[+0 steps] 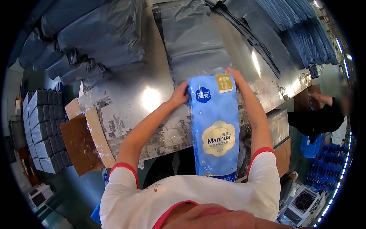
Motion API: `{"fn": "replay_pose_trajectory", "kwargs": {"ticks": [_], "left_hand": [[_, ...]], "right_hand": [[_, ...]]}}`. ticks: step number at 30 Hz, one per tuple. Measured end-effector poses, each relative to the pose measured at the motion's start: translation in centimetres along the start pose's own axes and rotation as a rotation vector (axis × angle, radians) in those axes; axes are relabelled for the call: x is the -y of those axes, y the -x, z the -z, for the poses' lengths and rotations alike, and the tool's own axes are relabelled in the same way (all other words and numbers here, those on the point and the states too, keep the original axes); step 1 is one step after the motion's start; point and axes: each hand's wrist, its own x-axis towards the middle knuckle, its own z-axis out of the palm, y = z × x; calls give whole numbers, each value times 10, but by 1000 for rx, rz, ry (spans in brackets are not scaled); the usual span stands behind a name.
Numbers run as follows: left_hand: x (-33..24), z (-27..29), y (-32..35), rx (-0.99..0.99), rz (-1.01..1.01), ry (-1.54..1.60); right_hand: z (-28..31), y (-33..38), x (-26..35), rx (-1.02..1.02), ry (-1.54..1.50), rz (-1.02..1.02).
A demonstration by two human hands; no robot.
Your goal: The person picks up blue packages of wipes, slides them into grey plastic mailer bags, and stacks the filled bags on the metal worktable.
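A long blue plastic-wrapped toilet paper pack with a cream label is tilted up in front of my body, its far end over the metal table. My left hand grips its upper left edge. At the top right corner, the fingers of my right hand wrap round the wrapper. Just beyond the pack lies a flat stack of grey plastic bags. The clear wrapper at the pack's far end is crumpled.
Piled grey bag bundles rise at the far left, and more folded bags at the far right. An open cardboard box stands by the table's left edge. A co-worker in black is to the right. Wrapped grey stacks stand farther left.
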Motion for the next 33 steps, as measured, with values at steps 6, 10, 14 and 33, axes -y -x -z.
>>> {"fn": "replay_pose_trajectory", "kwargs": {"ticks": [6,10,14,33], "left_hand": [[-9,11,-35,-147,-254,-912],[-24,20,-57,-374,-117,-630],[-21,9,-21,-370,-198,-582],[-8,34,-68,-295,530,-651]], "right_hand": [[10,-17,2,-366,-424,14],[5,11,-3,-658,-623,-91],[-25,64,1,-806,-738,-74],[-50,-11,9,-406,-266,-509]]}}
